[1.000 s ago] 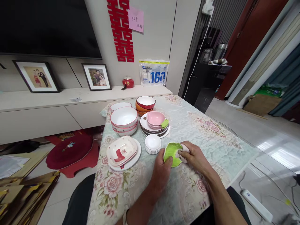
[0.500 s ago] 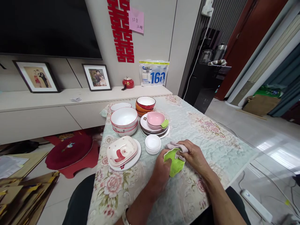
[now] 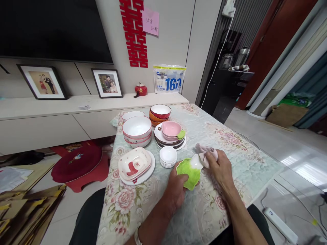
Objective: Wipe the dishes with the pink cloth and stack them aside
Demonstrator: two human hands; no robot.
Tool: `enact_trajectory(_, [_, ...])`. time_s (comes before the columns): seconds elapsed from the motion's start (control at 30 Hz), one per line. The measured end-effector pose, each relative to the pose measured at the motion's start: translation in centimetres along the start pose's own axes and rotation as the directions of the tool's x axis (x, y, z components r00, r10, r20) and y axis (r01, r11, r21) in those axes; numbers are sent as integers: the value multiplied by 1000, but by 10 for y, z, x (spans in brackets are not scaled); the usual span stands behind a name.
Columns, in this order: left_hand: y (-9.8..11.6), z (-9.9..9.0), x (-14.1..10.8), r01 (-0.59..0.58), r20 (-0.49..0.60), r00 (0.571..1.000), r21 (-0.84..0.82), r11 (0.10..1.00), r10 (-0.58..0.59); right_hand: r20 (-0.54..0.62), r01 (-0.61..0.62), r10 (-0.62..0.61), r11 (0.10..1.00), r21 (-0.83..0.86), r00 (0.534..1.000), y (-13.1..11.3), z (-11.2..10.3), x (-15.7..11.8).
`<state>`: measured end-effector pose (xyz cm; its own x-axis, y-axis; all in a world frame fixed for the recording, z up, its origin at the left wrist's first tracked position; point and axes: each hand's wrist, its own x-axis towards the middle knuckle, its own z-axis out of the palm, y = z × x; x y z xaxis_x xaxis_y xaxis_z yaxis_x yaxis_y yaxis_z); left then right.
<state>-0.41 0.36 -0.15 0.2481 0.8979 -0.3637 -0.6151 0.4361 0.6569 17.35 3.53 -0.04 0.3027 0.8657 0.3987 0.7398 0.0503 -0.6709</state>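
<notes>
My left hand (image 3: 178, 185) grips a green and white leaf-shaped dish (image 3: 189, 173), thumb over its inner face, above the table. A pale pinkish-grey cloth (image 3: 205, 153) is pinched in my right hand (image 3: 220, 167), close to the dish's white end. Just beyond my left hand stands a short stack of small white bowls (image 3: 168, 155). Behind them, a pink bowl with a green handle (image 3: 171, 129) tops a stack of dark-rimmed plates (image 3: 158, 136). To the left, a cream rectangular dish (image 3: 135, 164) rests on a white plate (image 3: 150, 170).
White bowls with red rims (image 3: 137, 127) and red and orange bowls (image 3: 160, 112) stand at the table's far side. A floral cloth (image 3: 143, 217) covers the table. Against the wall, a low cabinet (image 3: 51, 109) holds framed photos, a red jar (image 3: 140, 90) and a plastic package (image 3: 170, 80).
My right hand and the cloth have moved right, from inside the dish to beside its white end. The dish's inner face and white end now show more fully.
</notes>
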Motion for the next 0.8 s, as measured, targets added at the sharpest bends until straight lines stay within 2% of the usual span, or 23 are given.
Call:
enact_trajectory(0.1, [0, 0, 0, -1, 33, 999, -22, 1000, 2, -45, 120, -119, 993, 8, 992, -2, -5, 0])
enact_trajectory(0.2, [1, 2, -1, -12, 68, 998, -16, 1000, 13, -18, 213, -214, 977, -22, 977, -6, -2, -4])
enact_trajectory(0.33, [3, 5, -3, -9, 110, 994, 4, 1000, 9, 162, 269, -240, 943, -197, 957, -13, 10, -14])
enact_trajectory(0.47, [4, 8, -5, -35, 143, 989, 5, 999, 34, 369, 323, -199, 893, -313, 908, -25, 15, -22])
enact_trajectory(0.53, [4, 9, -5, -44, 163, 986, -11, 999, 45, 425, 345, -221, 907, -242, 878, -31, 12, -22])
enact_trajectory(0.63, [3, 8, -3, -54, 207, 976, -53, 997, 64, 497, 339, -304, 941, 20, 813, -39, 3, -20])
enact_trajectory(0.73, [3, 7, -2, -52, 246, 967, -64, 997, 66, 588, 262, -387, 921, 289, 711, -44, -7, -17])
enact_trajectory(0.8, [4, 6, -1, -37, 257, 965, -63, 997, 52, 615, 205, -419, 898, 389, 668, -46, -13, -16])
